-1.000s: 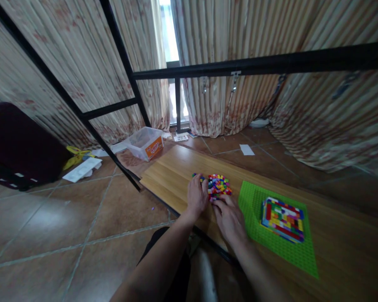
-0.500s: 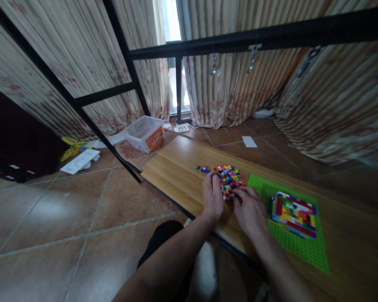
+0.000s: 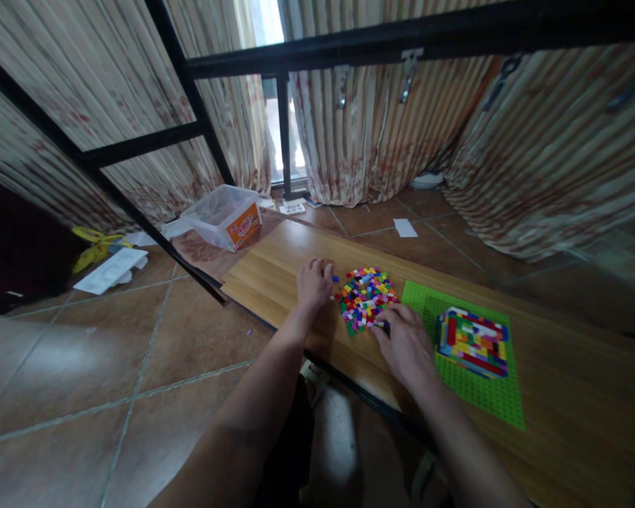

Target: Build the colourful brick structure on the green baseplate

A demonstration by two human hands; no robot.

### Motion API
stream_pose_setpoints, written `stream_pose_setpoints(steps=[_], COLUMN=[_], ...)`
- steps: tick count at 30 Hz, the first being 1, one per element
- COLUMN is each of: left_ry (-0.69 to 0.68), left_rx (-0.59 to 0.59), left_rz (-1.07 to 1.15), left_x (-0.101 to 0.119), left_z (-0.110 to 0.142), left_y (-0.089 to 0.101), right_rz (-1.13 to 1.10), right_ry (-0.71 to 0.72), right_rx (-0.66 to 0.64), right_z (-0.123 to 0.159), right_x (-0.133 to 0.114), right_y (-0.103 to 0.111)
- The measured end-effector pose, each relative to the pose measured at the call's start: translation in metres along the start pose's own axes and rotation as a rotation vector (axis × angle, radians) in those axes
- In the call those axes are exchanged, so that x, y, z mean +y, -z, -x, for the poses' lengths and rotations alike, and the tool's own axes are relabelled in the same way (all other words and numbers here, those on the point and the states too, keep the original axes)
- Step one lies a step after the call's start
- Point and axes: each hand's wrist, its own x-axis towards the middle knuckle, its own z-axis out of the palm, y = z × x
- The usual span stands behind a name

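Note:
A loose pile of small coloured building bricks lies on the wooden tabletop. My left hand rests left of the pile, its fingers curled downward beside a small blue brick; whatever is under the fingertips is hidden. At the pile's near right edge, my right hand pinches a small dark brick between thumb and fingers. Right of that hand, a rectangular structure of multicoloured bricks stands on a green baseplate.
The wooden table runs from upper left to lower right. Beyond its far left end stands a clear plastic box with an orange label. Black metal bars cross in front of the curtains. White packaging lies on the tiled floor.
My left hand has moved left, away from the pile's edge, to where a few stray bricks lay. My right hand stays at the pile's near right edge. The view has shifted slightly.

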Motion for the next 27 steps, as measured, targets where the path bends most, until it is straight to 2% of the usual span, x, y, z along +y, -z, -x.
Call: stream_pose_setpoints(steps=[5, 8, 12, 16, 17, 19, 22, 25, 27], left_ry=[-0.169, -0.209, -0.198, -0.138, -0.105, 0.047, 0.390, 0.475, 0.476], left_rx=[-0.066, -0.082, -0.051, 0.073, 0.038, -0.138, -0.559, -0.768, -0.828], left_rz=[0.005, 0.050, 0.152, 0.375, 0.500, 0.840, 1.238, 1.435, 1.490], left_x=[0.015, 0.024, 0.034, 0.047, 0.052, 0.062, 0.077, 0.088, 0.093], left_z=[0.018, 0.031, 0.040, 0.049, 0.054, 0.065, 0.084, 0.095, 0.096], left_y=[-0.020, -0.029, -0.025, -0.015, -0.013, -0.012, -0.012, -0.011, -0.011], right_rz=[-0.036, -0.043, -0.099, -0.372, -0.464, -0.634, -0.815, -0.918, -0.920], right_ry=[0.015, 0.008, -0.030, -0.098, -0.117, -0.141, -0.178, -0.245, -0.262], right_rx=[0.015, 0.013, 0.037, 0.127, 0.159, 0.233, 0.319, 0.343, 0.342], right_z=[0.001, 0.002, 0.003, 0.005, 0.005, 0.005, 0.005, 0.005, 0.006], right_x=[0.003, 0.002, 0.000, -0.002, -0.003, -0.005, -0.004, 0.000, 0.002], right_y=[-0.002, -0.001, 0.011, 0.033, 0.038, 0.046, 0.050, 0.049, 0.048])
